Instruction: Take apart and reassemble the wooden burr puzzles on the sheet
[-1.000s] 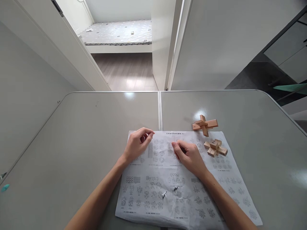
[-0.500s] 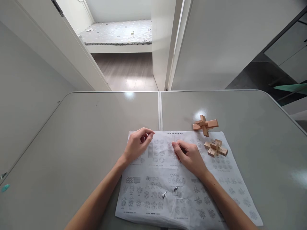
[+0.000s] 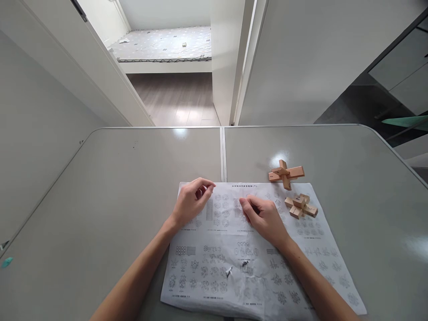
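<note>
A large creased sheet (image 3: 230,243) printed with small diagrams lies on the grey table. My left hand (image 3: 195,200) rests at its upper left edge, fingers curled in towards the thumb, nothing visible in them. To the right, my right hand (image 3: 262,216) lies on the sheet in a loose fist, also with nothing visible in it. Right of that hand, a light wooden interlocking block puzzle (image 3: 301,206) sits on the sheet's upper right part. Just beyond the sheet's top edge stands a redder, cross-shaped wooden puzzle (image 3: 286,174).
A pale seam strip (image 3: 223,154) divides the table (image 3: 110,200). Two small torn spots mark the lower middle of the sheet. A teal object (image 3: 7,262) is at the far left edge. Past the table, an open doorway shows a bed (image 3: 163,44).
</note>
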Demonstrator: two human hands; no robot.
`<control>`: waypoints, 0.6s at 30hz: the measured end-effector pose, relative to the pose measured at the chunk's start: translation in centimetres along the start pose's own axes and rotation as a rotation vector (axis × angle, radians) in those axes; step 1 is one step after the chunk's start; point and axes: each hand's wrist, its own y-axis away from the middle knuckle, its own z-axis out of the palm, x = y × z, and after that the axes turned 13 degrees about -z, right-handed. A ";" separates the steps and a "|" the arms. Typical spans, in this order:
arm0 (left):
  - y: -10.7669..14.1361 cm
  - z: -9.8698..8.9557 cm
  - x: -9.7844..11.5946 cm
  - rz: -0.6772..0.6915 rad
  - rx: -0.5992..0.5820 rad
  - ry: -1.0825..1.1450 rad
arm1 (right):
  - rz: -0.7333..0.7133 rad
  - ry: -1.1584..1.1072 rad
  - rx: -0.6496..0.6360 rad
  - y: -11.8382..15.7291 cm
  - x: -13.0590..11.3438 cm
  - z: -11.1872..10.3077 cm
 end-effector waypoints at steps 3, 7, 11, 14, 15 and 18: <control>0.0 0.0 0.0 -0.002 -0.001 -0.001 | 0.001 -0.003 0.003 0.0 0.0 0.0; -0.1 0.0 -0.2 0.005 -0.007 0.006 | 0.014 -0.022 -0.005 0.0 0.0 0.0; -0.1 0.0 -0.2 -0.003 -0.009 0.002 | 0.010 -0.020 -0.004 0.0 0.0 0.0; 0.0 0.0 -0.2 -0.008 -0.009 0.007 | 0.005 -0.016 -0.003 0.0 -0.1 0.0; 0.0 0.0 -0.2 -0.010 -0.010 0.007 | 0.004 -0.016 -0.003 0.0 -0.1 0.0; 0.0 0.0 -0.1 -0.014 -0.015 0.004 | 0.001 -0.014 -0.002 -0.1 -0.1 -0.1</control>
